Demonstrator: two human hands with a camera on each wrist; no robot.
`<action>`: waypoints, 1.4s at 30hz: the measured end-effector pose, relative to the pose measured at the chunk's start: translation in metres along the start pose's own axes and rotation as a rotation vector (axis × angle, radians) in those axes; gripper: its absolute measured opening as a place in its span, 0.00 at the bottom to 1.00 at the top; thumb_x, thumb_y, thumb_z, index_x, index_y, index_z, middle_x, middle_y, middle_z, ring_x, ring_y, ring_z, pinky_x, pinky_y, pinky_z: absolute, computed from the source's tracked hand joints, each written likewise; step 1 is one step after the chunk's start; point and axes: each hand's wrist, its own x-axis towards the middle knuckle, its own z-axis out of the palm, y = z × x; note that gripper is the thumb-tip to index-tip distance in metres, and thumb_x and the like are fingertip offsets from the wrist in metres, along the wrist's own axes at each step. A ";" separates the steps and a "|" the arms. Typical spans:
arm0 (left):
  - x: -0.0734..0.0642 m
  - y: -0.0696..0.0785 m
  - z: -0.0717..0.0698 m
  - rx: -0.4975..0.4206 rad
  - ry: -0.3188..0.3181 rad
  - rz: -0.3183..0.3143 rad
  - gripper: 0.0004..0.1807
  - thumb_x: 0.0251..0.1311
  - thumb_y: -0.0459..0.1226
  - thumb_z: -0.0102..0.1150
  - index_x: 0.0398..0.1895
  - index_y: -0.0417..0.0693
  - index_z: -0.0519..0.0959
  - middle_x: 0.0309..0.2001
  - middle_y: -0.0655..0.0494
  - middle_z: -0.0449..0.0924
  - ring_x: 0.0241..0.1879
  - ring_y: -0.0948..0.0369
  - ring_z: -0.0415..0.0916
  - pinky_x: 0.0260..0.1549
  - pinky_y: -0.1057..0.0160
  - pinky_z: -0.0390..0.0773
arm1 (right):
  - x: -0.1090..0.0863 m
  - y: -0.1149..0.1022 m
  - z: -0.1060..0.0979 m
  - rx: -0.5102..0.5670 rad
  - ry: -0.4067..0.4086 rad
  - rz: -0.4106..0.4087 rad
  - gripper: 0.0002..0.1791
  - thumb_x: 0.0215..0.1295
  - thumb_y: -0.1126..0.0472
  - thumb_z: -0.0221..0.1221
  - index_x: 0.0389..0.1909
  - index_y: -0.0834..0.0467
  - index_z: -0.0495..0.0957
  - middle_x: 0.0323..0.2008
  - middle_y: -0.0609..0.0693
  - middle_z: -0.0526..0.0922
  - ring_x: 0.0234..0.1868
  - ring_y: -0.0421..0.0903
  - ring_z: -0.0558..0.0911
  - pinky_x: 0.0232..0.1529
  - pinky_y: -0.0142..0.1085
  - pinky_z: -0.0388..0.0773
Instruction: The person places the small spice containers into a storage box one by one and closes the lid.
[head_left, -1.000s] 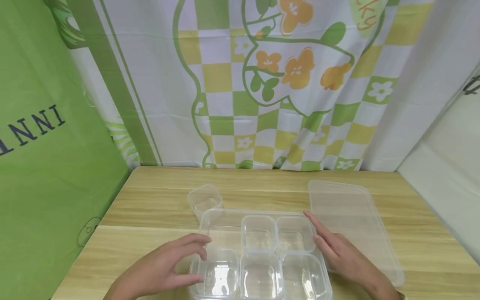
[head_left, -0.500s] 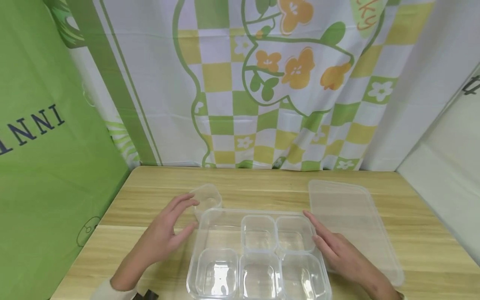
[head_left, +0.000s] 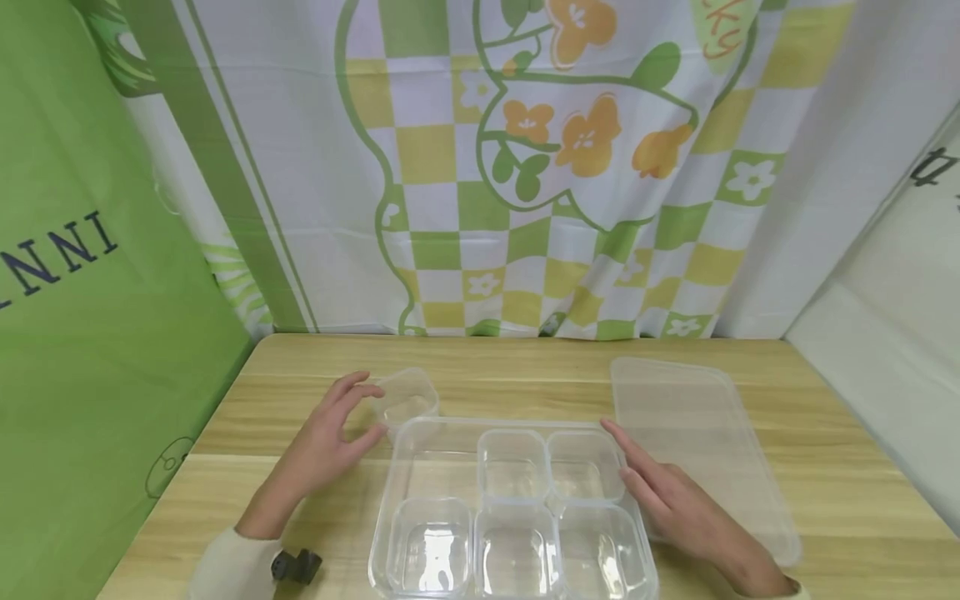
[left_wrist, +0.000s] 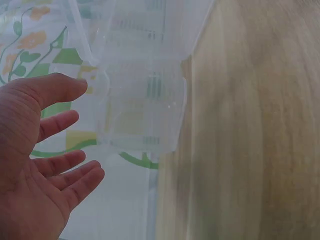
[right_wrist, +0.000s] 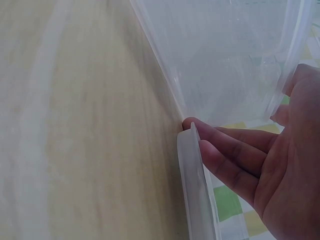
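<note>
A large clear plastic box (head_left: pixel 442 423) lies at the front of the table. Several small clear boxes (head_left: pixel 513 467) sit inside it; its back left part shows bare floor. Behind its back left corner stands another small clear box (head_left: pixel 411 400), tilted in appearance. My left hand (head_left: pixel 322 437) is at that box's left side, thumb and fingers spread; the left wrist view shows the small box (left_wrist: pixel 142 112) just beyond the fingertips, contact unclear. My right hand (head_left: pixel 675 504) rests along the large box's right side, its thumb at the rim and its fingers against the wall (right_wrist: pixel 220 60).
A flat translucent lid (head_left: pixel 697 433) lies on the wooden table (head_left: pixel 300 367) to the right, close to my right hand. A patterned curtain (head_left: pixel 540 250) hangs behind the table, and a green cloth (head_left: pixel 90 333) on the left.
My left hand has moved from over the large box's left edge back and left to the small box behind it. The right hand stays in place. The head view shifts slightly.
</note>
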 end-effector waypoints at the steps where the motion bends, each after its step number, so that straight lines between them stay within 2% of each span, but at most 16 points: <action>1: 0.000 -0.002 0.001 -0.008 -0.007 -0.010 0.23 0.62 0.35 0.71 0.59 0.46 0.77 0.72 0.39 0.64 0.65 0.36 0.68 0.56 0.34 0.75 | 0.000 0.000 0.000 -0.004 0.001 -0.002 0.32 0.84 0.63 0.45 0.83 0.48 0.49 0.18 0.27 0.51 0.17 0.26 0.52 0.40 0.35 0.73; 5: -0.002 -0.008 0.003 -0.052 -0.032 -0.038 0.21 0.62 0.36 0.72 0.57 0.50 0.77 0.73 0.38 0.62 0.57 0.36 0.75 0.48 0.40 0.82 | 0.001 0.001 0.000 -0.012 0.007 -0.008 0.32 0.83 0.64 0.45 0.83 0.49 0.50 0.18 0.27 0.52 0.17 0.26 0.52 0.40 0.36 0.74; 9: -0.002 -0.011 0.004 -0.074 -0.056 -0.053 0.18 0.63 0.38 0.72 0.54 0.49 0.79 0.73 0.37 0.61 0.50 0.38 0.78 0.44 0.41 0.84 | 0.001 0.001 0.001 -0.020 0.016 -0.007 0.32 0.83 0.64 0.46 0.83 0.49 0.50 0.18 0.27 0.52 0.17 0.26 0.52 0.40 0.36 0.74; 12: -0.002 -0.015 0.006 -0.072 -0.064 -0.058 0.17 0.63 0.39 0.72 0.52 0.48 0.79 0.73 0.37 0.62 0.50 0.38 0.79 0.47 0.38 0.82 | 0.001 0.001 0.001 -0.013 0.014 -0.004 0.32 0.83 0.64 0.46 0.83 0.50 0.50 0.18 0.27 0.52 0.17 0.26 0.53 0.40 0.36 0.74; 18: -0.001 -0.019 0.008 -0.070 -0.067 -0.078 0.15 0.63 0.45 0.72 0.48 0.55 0.78 0.72 0.38 0.64 0.52 0.39 0.79 0.49 0.38 0.81 | 0.001 0.002 0.001 -0.018 0.017 -0.006 0.32 0.83 0.64 0.46 0.83 0.51 0.51 0.18 0.27 0.52 0.17 0.26 0.53 0.40 0.36 0.74; 23: 0.000 -0.020 0.009 -0.076 -0.056 -0.073 0.18 0.60 0.45 0.75 0.45 0.50 0.78 0.71 0.37 0.66 0.54 0.37 0.80 0.52 0.39 0.80 | 0.001 0.001 0.001 -0.017 0.011 0.003 0.32 0.83 0.63 0.46 0.83 0.50 0.50 0.18 0.27 0.51 0.17 0.27 0.53 0.42 0.36 0.74; 31: 0.003 -0.019 0.010 -0.085 -0.048 -0.062 0.19 0.59 0.43 0.76 0.43 0.44 0.77 0.69 0.35 0.67 0.58 0.38 0.77 0.54 0.50 0.81 | 0.001 0.001 0.000 0.000 -0.004 0.012 0.32 0.84 0.63 0.45 0.83 0.49 0.49 0.18 0.28 0.51 0.17 0.27 0.51 0.42 0.35 0.73; 37: 0.003 -0.017 0.009 -0.045 -0.028 -0.045 0.18 0.57 0.42 0.77 0.42 0.45 0.78 0.67 0.36 0.70 0.57 0.38 0.79 0.54 0.48 0.81 | 0.001 0.000 0.000 0.003 -0.004 0.010 0.32 0.84 0.63 0.45 0.83 0.49 0.49 0.18 0.28 0.51 0.17 0.27 0.52 0.42 0.36 0.74; 42: 0.004 -0.018 0.010 -0.054 -0.018 -0.028 0.18 0.56 0.40 0.78 0.40 0.44 0.77 0.65 0.35 0.71 0.58 0.38 0.77 0.54 0.48 0.81 | 0.001 -0.001 0.000 -0.003 0.000 0.015 0.33 0.84 0.63 0.45 0.83 0.47 0.49 0.18 0.28 0.50 0.17 0.27 0.51 0.43 0.36 0.74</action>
